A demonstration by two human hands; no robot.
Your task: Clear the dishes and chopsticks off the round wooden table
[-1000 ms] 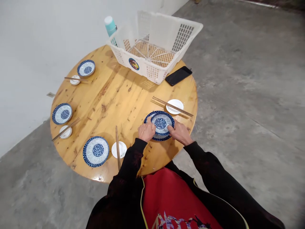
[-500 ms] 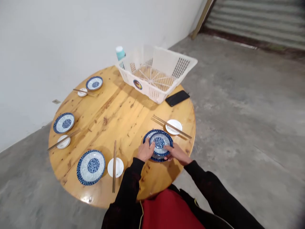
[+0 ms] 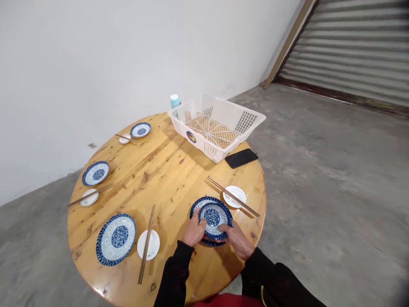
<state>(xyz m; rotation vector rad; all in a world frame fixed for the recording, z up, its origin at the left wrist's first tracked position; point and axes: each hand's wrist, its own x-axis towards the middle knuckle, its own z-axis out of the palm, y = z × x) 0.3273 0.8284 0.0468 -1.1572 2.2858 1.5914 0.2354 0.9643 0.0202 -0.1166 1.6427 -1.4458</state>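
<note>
Because both bare hands hold the smaller blue-and-white dish (image 3: 212, 215) directly over the larger blue-and-white plate (image 3: 201, 202), china knocking against china seems the likeliest mishap. Taking the round wooden table (image 3: 172, 183) as a dial with 12 o'clock farthest from the person, this pair lies near 4 o'clock. The left hand (image 3: 194, 230) pinches the dish's rim at its 9 o'clock, thumb on top; the right hand (image 3: 238, 241) pinches it towards 4 o'clock, thumb likewise over the edge. Fingers show between dish and plate on the near side, but whether the two pieces touch beyond them cannot be told. A glazed rim may well be slick, so if one thumb eased off first, the dish could tip and chip the plate, or trap a fingertip.

Towards 3 o'clock, the brown chopsticks (image 3: 220, 186) lie across a white saucer (image 3: 239, 192) just beside the plate; a nudge outward could set them rolling. The black left sleeve (image 3: 174, 273) comes near a second saucer (image 3: 153, 245) at 7 o'clock, where a careless elbow might sweep off its pair of chopsticks (image 3: 147, 243). At 2 o'clock, the black phone (image 3: 242, 158) sits near the table's edge, exposed to any wide swing of the right arm.
</note>
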